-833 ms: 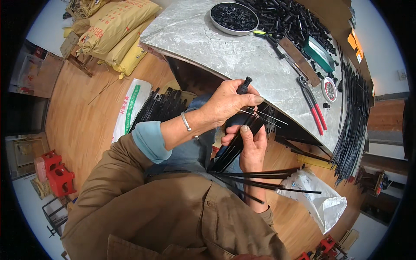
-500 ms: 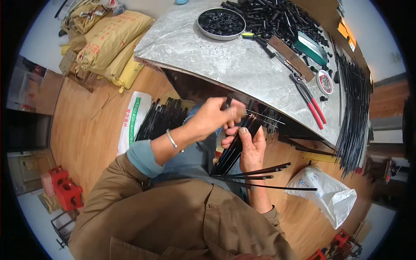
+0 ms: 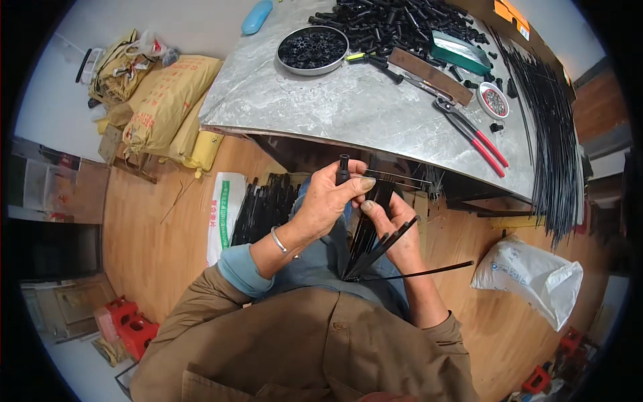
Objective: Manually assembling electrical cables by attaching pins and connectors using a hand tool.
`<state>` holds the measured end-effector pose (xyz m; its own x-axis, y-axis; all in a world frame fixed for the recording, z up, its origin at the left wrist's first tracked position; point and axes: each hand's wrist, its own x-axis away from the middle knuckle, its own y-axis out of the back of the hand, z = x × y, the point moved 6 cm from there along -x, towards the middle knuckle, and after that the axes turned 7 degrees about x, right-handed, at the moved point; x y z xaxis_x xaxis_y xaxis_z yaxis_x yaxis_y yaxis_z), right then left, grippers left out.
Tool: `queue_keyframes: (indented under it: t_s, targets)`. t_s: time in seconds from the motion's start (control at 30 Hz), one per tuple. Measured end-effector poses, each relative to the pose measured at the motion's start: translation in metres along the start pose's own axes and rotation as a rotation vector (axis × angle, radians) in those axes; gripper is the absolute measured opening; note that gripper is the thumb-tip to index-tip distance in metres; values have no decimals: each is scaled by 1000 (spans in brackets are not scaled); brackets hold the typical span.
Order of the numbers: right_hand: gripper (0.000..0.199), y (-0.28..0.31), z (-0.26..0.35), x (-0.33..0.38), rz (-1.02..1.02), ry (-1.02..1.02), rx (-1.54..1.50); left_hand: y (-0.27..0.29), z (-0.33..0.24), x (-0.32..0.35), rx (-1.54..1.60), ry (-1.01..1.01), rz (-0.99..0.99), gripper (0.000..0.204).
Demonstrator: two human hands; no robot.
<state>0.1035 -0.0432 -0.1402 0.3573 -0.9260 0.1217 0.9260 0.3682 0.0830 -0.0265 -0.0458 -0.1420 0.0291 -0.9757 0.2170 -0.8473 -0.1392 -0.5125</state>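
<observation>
Nearest the camera: brown jacket, teal cuff on the left sleeve, thin metal bangle (image 3: 278,239) on the left wrist. A fan of flat black strips (image 3: 372,249) lies in the lap, splaying up and right from one point; one longer strip sticks out rightward, apart from the rest. Right hand (image 3: 396,226) is curled round the upper part of this fan, fingers closed on it. Left hand (image 3: 328,199), just above and touching the right at the fingertips, is closed on a short black tube (image 3: 343,167), matte, round, standing nearly upright out of the fist. Thin wires (image 3: 400,179), a few, count unclear, run right from the left thumb. Floor is warm wood boards. On it, left of the knees: a white woven sack (image 3: 225,209) with a heap of black strips beside it; right: one crumpled white plastic bag (image 3: 528,273). Beyond the hands, the table (image 3: 348,110), grey, marbled, curved front edge. On it: one pair of red-handled pliers (image 3: 474,134), one small round tin (image 3: 494,102) of tiny bits, one brown flat bar, one green box (image 3: 459,51), one round metal pan (image 3: 312,49) of small black rings, a big loose heap of black tubes (image 3: 395,21), a long sheaf of black rods (image 3: 549,127) down the right side. Far left: two yellow-tan sacks (image 3: 167,100), stacked.
</observation>
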Motion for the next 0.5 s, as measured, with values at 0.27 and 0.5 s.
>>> queue_keyframes:
  t_s: [0.27,0.5]
  targets:
    - [18,1,-14,-4,117,-14,-196,-2,5,3,136,59,-4,27]
    - [21,-1,-20,-1,199,-216,-337,-5,10,5,182,52,7,28]
